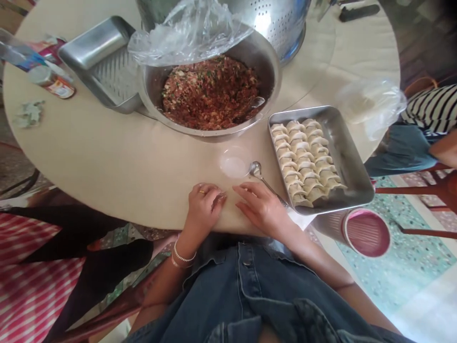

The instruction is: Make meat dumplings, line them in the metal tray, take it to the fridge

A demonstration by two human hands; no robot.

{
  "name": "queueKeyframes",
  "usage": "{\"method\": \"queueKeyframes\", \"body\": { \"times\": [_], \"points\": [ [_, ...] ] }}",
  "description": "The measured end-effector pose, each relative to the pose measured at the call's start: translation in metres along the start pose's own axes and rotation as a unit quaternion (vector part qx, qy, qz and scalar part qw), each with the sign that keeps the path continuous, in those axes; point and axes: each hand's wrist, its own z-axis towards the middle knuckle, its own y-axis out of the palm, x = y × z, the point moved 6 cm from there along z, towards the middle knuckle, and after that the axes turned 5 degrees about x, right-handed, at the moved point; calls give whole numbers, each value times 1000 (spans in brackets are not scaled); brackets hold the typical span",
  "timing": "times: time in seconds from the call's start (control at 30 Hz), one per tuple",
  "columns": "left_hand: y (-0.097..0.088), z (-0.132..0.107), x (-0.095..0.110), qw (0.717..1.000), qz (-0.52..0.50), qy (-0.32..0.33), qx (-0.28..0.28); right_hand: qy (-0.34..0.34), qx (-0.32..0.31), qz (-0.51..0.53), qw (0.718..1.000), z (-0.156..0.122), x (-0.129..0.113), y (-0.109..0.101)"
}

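Note:
At the table's near edge my left hand (204, 206) is curled closed, with a ring and a beaded bracelet on it. A bit of something pale shows at its fingertips, too small to name. Close by on the right, my right hand (260, 208) has its fingers apart and holds nothing. Just beyond the hands lies a small pale dish (235, 163), and a metal spoon (255, 168) rests beside it. Raw dumplings (300, 155) stand in three rows in a metal tray (352, 164) to the right. A large metal bowl (150, 102) holds minced filling (210, 95).
Clear plastic (193, 35) drapes over the bowl's far rim, before a perforated metal pot (274, 24). An oblong metal pan (96, 50) and a jar (53, 82) stand left. A plastic bag (371, 102), a seated person (403, 147) and a pink bin (367, 232) are right.

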Motion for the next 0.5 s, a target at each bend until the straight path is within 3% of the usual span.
{"method": "queueKeyframes", "body": {
  "times": [0.17, 0.3, 0.4, 0.5],
  "points": [
    [-4, -3, 1, 999, -27, 4, -18, 24, -22, -2, 999, 9, 5, 16],
    [-14, -8, -1, 998, -64, -10, -1, 36, -17, 16, 999, 13, 3, 22],
    [-22, -13, -6, 994, -95, -47, 19, 39, -1, 38, 999, 12, -3, 20],
    [-27, -20, -13, 982, -140, -124, 15, 47, 46, 67, 996, 10, -11, 7]
  ]
}}
